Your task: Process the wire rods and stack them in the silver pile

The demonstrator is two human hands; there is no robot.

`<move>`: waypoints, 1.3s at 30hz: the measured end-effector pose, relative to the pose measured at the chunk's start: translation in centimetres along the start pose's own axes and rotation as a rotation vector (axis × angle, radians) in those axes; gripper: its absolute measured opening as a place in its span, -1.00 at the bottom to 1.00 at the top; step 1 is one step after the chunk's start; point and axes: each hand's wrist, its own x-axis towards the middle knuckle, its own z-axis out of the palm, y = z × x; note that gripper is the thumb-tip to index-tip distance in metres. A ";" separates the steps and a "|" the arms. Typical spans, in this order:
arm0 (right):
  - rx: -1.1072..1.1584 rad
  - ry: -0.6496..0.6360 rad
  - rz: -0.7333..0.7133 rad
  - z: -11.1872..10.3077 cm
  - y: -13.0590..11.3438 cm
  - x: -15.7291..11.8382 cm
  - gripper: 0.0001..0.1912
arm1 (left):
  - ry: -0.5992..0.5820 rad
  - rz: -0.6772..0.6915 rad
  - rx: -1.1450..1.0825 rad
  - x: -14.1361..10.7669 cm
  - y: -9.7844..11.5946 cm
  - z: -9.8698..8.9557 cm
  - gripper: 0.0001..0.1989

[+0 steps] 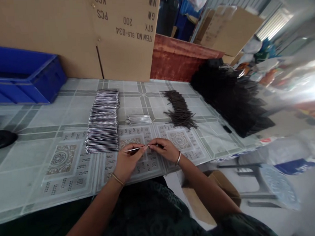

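My left hand (127, 162) is closed around a thin silvery rod (134, 149), which lies nearly level above the near edge of the table. My right hand (167, 150) pinches at the rod's right end, its fingertips meeting those of the left; anything smaller between them is too small to make out. Just beyond the hands sits a small bunch of plain silvery rods (138, 119). To the left stretches a long row of shiny ridged metal rods (103, 121). A pile of dark, thin sticks (179, 108) rests farther right.
A blue plastic crate (44, 80) stands at the back left, beside a tall cardboard box (127, 59). Black flat items (228, 96) are heaped along the table's right side. Below that side is a grey plastic stool (279, 187). A black object (1, 139) lies far left.
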 end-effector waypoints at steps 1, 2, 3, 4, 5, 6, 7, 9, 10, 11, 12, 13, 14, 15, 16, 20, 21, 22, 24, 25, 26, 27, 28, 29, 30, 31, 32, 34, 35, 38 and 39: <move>-0.022 0.013 -0.016 -0.3 0.0 0.0 -0.75 | -0.047 0.038 0.052 0.2 0.1 -0.6 -0.68; -0.051 0.034 -0.028 -0.7 0.1 0.1 -0.75 | -0.095 0.095 0.126 0.4 0.2 -1.2 -0.70; -0.085 0.048 -0.038 -1.0 0.3 0.1 -0.76 | -0.137 0.169 0.227 0.7 0.3 -1.9 -0.71; -0.120 0.051 -0.045 -1.4 0.5 0.2 -0.78 | -0.173 0.256 0.353 1.0 0.4 -2.5 -0.73; -0.152 0.041 -0.045 -1.7 0.8 0.3 -0.79 | -0.201 0.346 0.500 1.2 0.5 -2.9 -0.75; -0.180 0.023 -0.036 -2.0 1.0 0.4 -0.79 | -0.224 0.425 0.655 1.5 0.4 -3.3 -0.76; -0.203 0.005 -0.022 -2.3 1.3 0.5 -0.76 | -0.236 0.486 0.798 1.6 0.3 -3.5 -0.75; -0.242 0.009 0.006 -2.8 1.8 0.7 -0.69 | -0.225 0.536 0.983 1.8 -0.2 -3.4 -0.72; -0.264 0.030 0.007 -3.0 2.1 0.8 -0.68 | -0.202 0.535 1.012 1.9 -0.6 -3.3 -0.71; -0.284 0.048 -0.003 -3.1 2.4 0.8 -0.70 | -0.172 0.526 1.010 1.8 -0.9 -3.2 -0.71; -0.298 0.059 -0.021 -3.2 2.7 0.8 -0.72 | -0.143 0.513 0.989 1.8 -1.3 -3.1 -0.70; -0.304 0.066 -0.041 -3.3 3.0 0.8 -0.75 | -0.117 0.502 0.962 1.8 -1.6 -3.0 -0.70; -0.302 0.075 -0.058 -3.2 3.3 0.7 -0.77 | -0.096 0.493 0.938 1.8 -1.8 -3.0 -0.69; -0.288 0.084 -0.070 -3.1 3.5 0.6 -0.77 | -0.085 0.488 0.922 1.9 -2.0 -3.0 -0.69; -0.270 0.096 -0.078 -3.0 3.6 0.5 -0.78 | -0.081 0.485 0.912 1.9 -2.1 -3.1 -0.69; -0.297 0.159 -0.109 -2.2 3.7 0.4 -0.89 | -0.091 0.492 0.893 2.0 -2.1 -3.2 -0.71; -0.321 0.169 -0.119 -2.1 3.6 0.5 -0.91 | -0.086 0.497 0.893 2.0 -2.1 -3.2 -0.71; -0.344 0.181 -0.126 -1.9 3.6 0.6 -0.92 | -0.081 0.505 0.895 2.0 -2.1 -3.2 -0.71; -0.359 0.196 -0.128 -1.7 3.5 0.7 -0.93 | -0.079 0.523 0.905 2.0 -2.1 -3.1 -0.72; -0.350 0.199 -0.122 -1.6 3.5 0.7 -0.92 | -0.081 0.531 0.914 2.0 -2.1 -3.1 -0.72; -0.333 0.202 -0.115 -1.6 3.5 0.8 -0.92 | -0.082 0.537 0.923 1.9 -2.0 -3.0 -0.72; -0.309 0.206 -0.108 -1.6 3.5 0.8 -0.91 | -0.083 0.541 0.933 1.9 -2.0 -3.0 -0.72; -0.283 0.209 -0.103 -1.6 3.5 0.8 -0.91 | -0.082 0.543 0.941 1.9 -2.0 -3.0 -0.72; -0.262 0.212 -0.100 -1.6 3.6 0.8 -0.90 | -0.076 0.543 0.947 1.9 -2.1 -3.0 -0.72; -0.247 0.214 -0.099 -1.6 3.6 0.7 -0.90 | -0.068 0.544 0.950 1.9 -2.1 -3.0 -0.72; -0.239 0.217 -0.098 -1.6 3.7 0.7 -0.90 | -0.062 0.543 0.950 1.9 -2.1 -3.0 -0.72; -0.235 0.220 -0.098 -1.6 3.7 0.6 -0.90 | -0.059 0.542 0.949 1.9 -2.1 -3.1 -0.72; -0.234 0.217 -0.097 -1.7 3.8 0.6 -0.90 | -0.064 0.541 0.944 1.9 -2.1 -3.1 -0.71; -0.235 0.213 -0.094 -1.7 3.8 0.5 -0.89 | -0.068 0.541 0.944 1.9 -2.1 -3.1 -0.71; -0.237 0.202 -0.093 -1.7 3.7 0.5 -0.89 | -0.076 0.529 0.950 1.8 -1.9 -3.1 -0.70; -0.237 0.198 -0.094 -1.7 3.6 0.5 -0.88 | -0.076 0.522 0.954 1.8 -1.9 -3.1 -0.70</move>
